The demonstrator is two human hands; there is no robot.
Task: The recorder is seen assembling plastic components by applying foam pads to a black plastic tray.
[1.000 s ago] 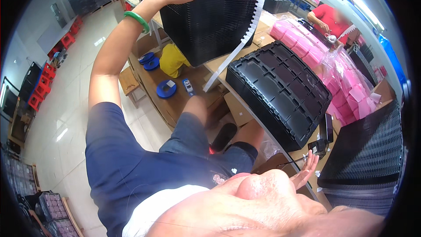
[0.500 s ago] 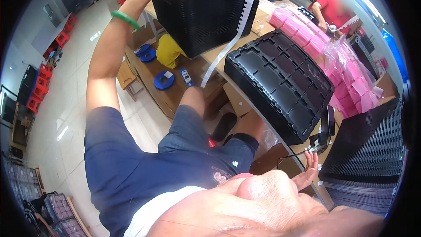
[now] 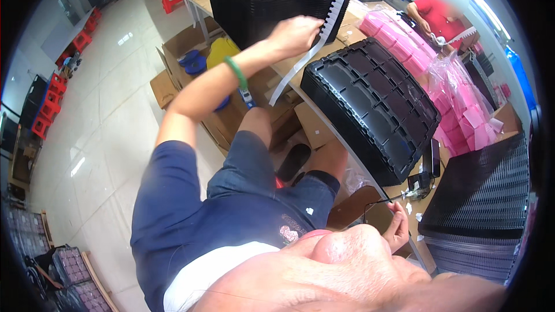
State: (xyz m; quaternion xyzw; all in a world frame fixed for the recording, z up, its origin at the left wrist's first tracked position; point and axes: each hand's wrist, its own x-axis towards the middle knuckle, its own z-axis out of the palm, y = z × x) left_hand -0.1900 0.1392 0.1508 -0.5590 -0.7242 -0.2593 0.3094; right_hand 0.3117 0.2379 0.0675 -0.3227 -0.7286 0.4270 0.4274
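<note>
My left hand (image 3: pixel 298 36), below a green bangle (image 3: pixel 236 73), has its fingers closed at the edge of a white notched paper strip (image 3: pixel 300 68). They seem to pinch the strip. It hangs down the front of a tall stack of black plastic trays (image 3: pixel 272 6), its lower end loose near my knee. Held low at the right, my right hand (image 3: pixel 398 226) has bent, closed fingers beside a thin black cable (image 3: pixel 378 201); what they hold, if anything, is hidden. Between the hands, black compartment trays (image 3: pixel 376 104) lie stacked on the table.
Pink trays (image 3: pixel 399 40) in clear wrap lie behind the black ones. At the right stands another black tray stack (image 3: pixel 477 196). Near it are a small black device (image 3: pixel 419 182) and white scraps (image 3: pixel 409 208). A person in red (image 3: pixel 442 17) works across the table. Cardboard boxes (image 3: pixel 179 43) stand below.
My left hand has come down from the top rim of the tall tray stack to the white strip. The fingers of my right hand, spread before, have curled in and lowered a little.
</note>
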